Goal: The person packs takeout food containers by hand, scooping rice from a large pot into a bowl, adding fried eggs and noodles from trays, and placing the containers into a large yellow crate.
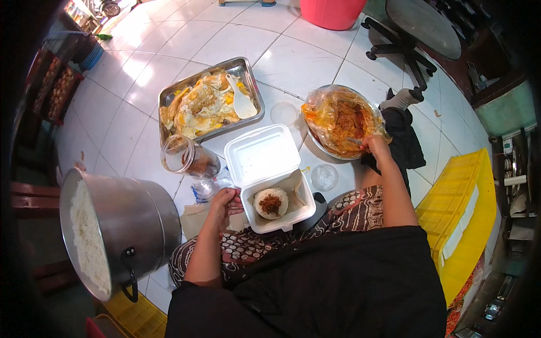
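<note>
An open white foam takeaway box [262,154] rests before me, holding a rounded mound of rice [271,203] topped with brown shreds. My left hand [227,205] is at the box's left edge, fingers curled against it; whether it grips the rim I cannot tell. My right hand [376,146] grips the handle of a metal utensil [355,140], over reddish-brown food [348,122] in a round metal bowl partly covered by clear plastic. Behind the box, a rectangular steel tray [258,99] holds fried eggs [198,105] and a white rice paddle [244,103].
A large metal pot [139,219] of rice lies tilted at left. Near it are an open plastic jar [190,156] of brown shreds and brown paper sheets [194,219]. Clear round lids [324,177] lie on the tiles. A yellow crate [454,203] stands at right.
</note>
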{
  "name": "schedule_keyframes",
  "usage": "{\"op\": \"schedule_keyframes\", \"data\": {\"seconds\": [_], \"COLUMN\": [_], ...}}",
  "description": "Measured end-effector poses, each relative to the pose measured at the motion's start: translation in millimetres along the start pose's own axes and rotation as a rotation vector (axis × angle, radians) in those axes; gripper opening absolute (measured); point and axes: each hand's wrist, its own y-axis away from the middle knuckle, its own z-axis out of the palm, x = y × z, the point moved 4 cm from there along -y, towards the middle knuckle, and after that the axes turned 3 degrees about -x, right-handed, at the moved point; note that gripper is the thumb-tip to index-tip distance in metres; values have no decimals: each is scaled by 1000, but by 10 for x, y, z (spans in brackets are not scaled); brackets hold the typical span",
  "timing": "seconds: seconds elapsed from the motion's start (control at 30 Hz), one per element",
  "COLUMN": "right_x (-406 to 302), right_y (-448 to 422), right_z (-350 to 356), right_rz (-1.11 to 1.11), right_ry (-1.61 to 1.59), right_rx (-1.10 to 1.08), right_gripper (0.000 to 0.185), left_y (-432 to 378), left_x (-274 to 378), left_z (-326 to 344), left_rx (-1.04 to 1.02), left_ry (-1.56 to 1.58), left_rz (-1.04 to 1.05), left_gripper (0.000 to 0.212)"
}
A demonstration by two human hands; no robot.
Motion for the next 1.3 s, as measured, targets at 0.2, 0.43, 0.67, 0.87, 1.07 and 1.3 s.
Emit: {"op": "schedule_keyframes", "data": {"seconds": [0.2, 0.43, 0.67, 0.87, 1.07, 1.3], "right_x": [-238, -188, -319, -498, -455, -824], "right_y": [469, 424, 417, 770, 1095, 1719], "right_z": [-117, -346, -612, -466, 374, 814], "right_rz": [141, 127, -33, -107, -211, -286], "right_ry": [-422, -467, -350, -311, -312, 354], "right_rx": [-58, 89, 254, 86, -366, -118], "right_gripper": [14, 16, 13, 10, 10, 10], "left_y": [42, 22, 16, -9, 64, 71], "left_x": [32, 15, -9, -22, 28, 22], "left_z": [30, 9, -10, 4, 28, 33], "left_rx": [4, 7, 1, 1, -49, -68], "left_ry": [-5, -7, 2, 25, 45, 18], "left_rz": [27, 25, 47, 46, 40, -4], "left_gripper": [24, 24, 27, 27, 29, 37]}}
